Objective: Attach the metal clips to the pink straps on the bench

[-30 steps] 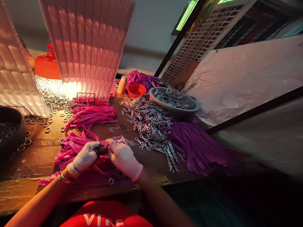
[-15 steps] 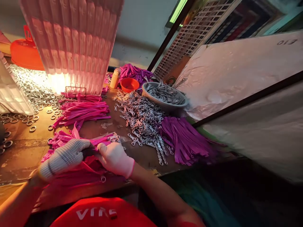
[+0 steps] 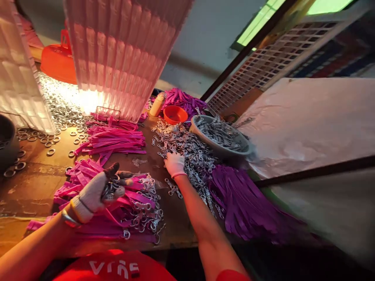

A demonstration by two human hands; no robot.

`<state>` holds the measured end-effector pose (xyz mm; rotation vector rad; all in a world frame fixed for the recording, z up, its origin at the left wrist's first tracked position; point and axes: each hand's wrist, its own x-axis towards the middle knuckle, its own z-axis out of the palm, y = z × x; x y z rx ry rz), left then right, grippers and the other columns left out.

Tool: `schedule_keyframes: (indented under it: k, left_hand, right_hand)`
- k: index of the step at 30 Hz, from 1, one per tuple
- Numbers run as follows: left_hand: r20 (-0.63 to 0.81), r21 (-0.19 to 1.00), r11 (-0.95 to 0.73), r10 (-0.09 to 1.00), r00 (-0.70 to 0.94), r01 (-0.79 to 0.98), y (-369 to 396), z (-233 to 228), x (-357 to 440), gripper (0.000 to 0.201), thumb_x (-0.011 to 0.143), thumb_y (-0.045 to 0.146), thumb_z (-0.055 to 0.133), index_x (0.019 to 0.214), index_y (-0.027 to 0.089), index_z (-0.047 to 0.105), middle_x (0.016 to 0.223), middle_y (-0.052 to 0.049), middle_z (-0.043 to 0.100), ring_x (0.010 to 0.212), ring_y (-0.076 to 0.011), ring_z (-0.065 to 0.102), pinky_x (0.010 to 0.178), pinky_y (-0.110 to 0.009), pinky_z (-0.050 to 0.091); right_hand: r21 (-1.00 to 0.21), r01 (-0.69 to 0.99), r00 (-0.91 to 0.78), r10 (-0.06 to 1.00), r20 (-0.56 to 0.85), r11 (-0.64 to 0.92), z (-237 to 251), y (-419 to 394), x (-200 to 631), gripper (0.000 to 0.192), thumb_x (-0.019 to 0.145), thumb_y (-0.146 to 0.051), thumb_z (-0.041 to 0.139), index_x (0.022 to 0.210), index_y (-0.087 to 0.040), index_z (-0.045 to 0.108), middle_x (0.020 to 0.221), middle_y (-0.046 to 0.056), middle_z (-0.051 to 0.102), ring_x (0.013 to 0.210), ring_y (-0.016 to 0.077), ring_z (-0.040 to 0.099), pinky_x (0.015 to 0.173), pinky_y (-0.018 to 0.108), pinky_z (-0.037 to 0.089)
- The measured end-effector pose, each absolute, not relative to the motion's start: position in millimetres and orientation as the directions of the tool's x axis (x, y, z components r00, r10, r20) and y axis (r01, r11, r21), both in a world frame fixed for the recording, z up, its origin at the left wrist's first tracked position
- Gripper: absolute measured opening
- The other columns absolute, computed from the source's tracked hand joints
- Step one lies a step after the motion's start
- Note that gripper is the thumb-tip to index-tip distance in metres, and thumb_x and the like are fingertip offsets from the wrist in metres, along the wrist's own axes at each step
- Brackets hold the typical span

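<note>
My left hand (image 3: 99,191), in a whitish glove with dark fingertips, is turned palm up with its fingers curled around several metal rings (image 3: 110,188). Beneath it lies a heap of pink straps (image 3: 83,171), many with metal links (image 3: 150,207) at their right ends. My right hand (image 3: 175,163), in a white glove, is at the left edge of a pile of metal links (image 3: 191,146). Its fingers look drawn together at the pile, and whatever is between them is hidden.
Behind stand pink straps (image 3: 117,140), a corrugated panel (image 3: 117,66), an orange bowl (image 3: 175,114), a bottle (image 3: 158,104) and a grey basin (image 3: 202,142) of links. Purple straps (image 3: 243,203) lie at right. Loose rings (image 3: 63,113) cover the table's left, beside a dark container (image 3: 7,144).
My hands were together over the pink straps, working on a strap. My right hand has moved away to the pile of links. My left hand has turned up, showing the rings. The view has shifted.
</note>
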<state>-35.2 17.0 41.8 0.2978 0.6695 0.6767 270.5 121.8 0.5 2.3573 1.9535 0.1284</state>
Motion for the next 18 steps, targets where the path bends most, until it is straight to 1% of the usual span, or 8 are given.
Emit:
schedule_keyframes:
  k: [3, 6, 10, 12, 15, 16, 17, 18]
  left_hand:
    - [-0.462, 0.409, 0.769, 0.638, 0.616, -0.491, 13.8, 36.5, -34.7, 0.028, 0.090, 0.027, 0.058, 0.105, 0.006, 0.068, 0.083, -0.013, 0.072, 0.042, -0.0098, 0.055, 0.026, -0.014, 0.029]
    - [-0.497, 0.459, 0.740, 0.673, 0.548, -0.492, 6.8, 32.2, -40.1, 0.026, 0.087, 0.014, 0.056, 0.107, 0.005, 0.069, 0.075, -0.010, 0.069, 0.043, -0.0089, 0.057, 0.028, -0.013, 0.029]
    - [-0.510, 0.492, 0.703, 0.710, 0.484, -0.513, -0.9, 27.4, -47.2, 0.024, 0.092, 0.018, 0.052, 0.108, 0.009, 0.069, 0.069, -0.006, 0.067, 0.042, -0.0083, 0.055, 0.030, -0.012, 0.031]
    - [-0.527, 0.462, 0.713, 0.699, 0.484, -0.528, -3.1, 25.4, -49.9, 0.023, 0.095, 0.025, 0.053, 0.103, 0.010, 0.068, 0.069, -0.007, 0.068, 0.044, -0.0082, 0.056, 0.034, -0.013, 0.037]
    - [-0.549, 0.429, 0.735, 0.674, 0.494, -0.525, -5.0, 20.5, -51.9, 0.034, 0.098, 0.039, 0.052, 0.099, 0.009, 0.068, 0.075, -0.010, 0.070, 0.048, -0.0097, 0.059, 0.041, -0.017, 0.046]
    - [-0.543, 0.443, 0.733, 0.678, 0.496, -0.516, -5.7, 17.8, -51.8, 0.038, 0.097, 0.043, 0.051, 0.100, 0.009, 0.068, 0.076, -0.010, 0.071, 0.048, -0.0102, 0.059, 0.041, -0.018, 0.047]
    - [-0.525, 0.482, 0.719, 0.695, 0.492, -0.501, -6.5, 14.6, -51.3, 0.040, 0.097, 0.046, 0.051, 0.101, 0.010, 0.068, 0.077, -0.010, 0.071, 0.048, -0.0104, 0.059, 0.041, -0.019, 0.046]
    - [-0.499, 0.533, 0.696, 0.718, 0.485, -0.482, -7.4, 10.8, -50.4, 0.041, 0.097, 0.047, 0.051, 0.102, 0.011, 0.068, 0.076, -0.009, 0.071, 0.048, -0.0105, 0.058, 0.041, -0.019, 0.046]
  right_hand:
    - [0.111, 0.969, 0.221, 0.975, -0.004, -0.219, -17.0, 131.5, 276.2, 0.026, 0.091, -0.018, 0.055, 0.110, -0.008, 0.070, 0.111, 0.024, 0.067, 0.112, 0.0311, 0.057, 0.088, 0.037, 0.039]
    - [0.070, 0.963, 0.262, 0.965, -0.006, -0.261, -22.0, 135.1, 279.9, 0.027, 0.089, -0.013, 0.053, 0.107, -0.007, 0.071, 0.107, 0.025, 0.067, 0.110, 0.0323, 0.058, 0.087, 0.038, 0.040]
    - [-0.046, 0.967, 0.251, 0.967, 0.034, -0.249, -12.5, 129.1, 270.2, 0.028, 0.088, -0.011, 0.049, 0.106, -0.005, 0.070, 0.108, 0.025, 0.067, 0.110, 0.0320, 0.060, 0.088, 0.039, 0.042]
    - [-0.128, 0.978, 0.172, 0.983, 0.065, -0.162, -4.1, 113.5, 253.7, 0.030, 0.092, -0.014, 0.046, 0.111, -0.006, 0.067, 0.111, 0.022, 0.067, 0.108, 0.0278, 0.061, 0.089, 0.036, 0.044]
    - [-0.261, 0.964, -0.019, 0.994, 0.108, 0.047, 11.0, 70.1, 214.8, 0.030, 0.099, -0.024, 0.041, 0.120, -0.015, 0.060, 0.106, 0.010, 0.070, 0.095, 0.0192, 0.065, 0.085, 0.029, 0.048]
    - [-0.311, 0.940, -0.097, 0.985, 0.140, 0.137, 16.9, 52.5, 199.6, 0.029, 0.101, -0.026, 0.040, 0.121, -0.018, 0.058, 0.105, 0.007, 0.070, 0.093, 0.0178, 0.065, 0.084, 0.029, 0.049]
    - [-0.429, 0.844, -0.227, 0.940, 0.256, 0.321, 23.1, 35.0, 184.2, 0.028, 0.100, -0.026, 0.041, 0.121, -0.019, 0.058, 0.108, 0.008, 0.069, 0.096, 0.0191, 0.065, 0.085, 0.030, 0.049]
    - [-0.475, 0.745, -0.335, 0.879, 0.340, 0.468, 29.4, 18.8, 169.2, 0.027, 0.100, -0.025, 0.043, 0.122, -0.021, 0.058, 0.111, 0.008, 0.069, 0.099, 0.0198, 0.064, 0.087, 0.032, 0.049]
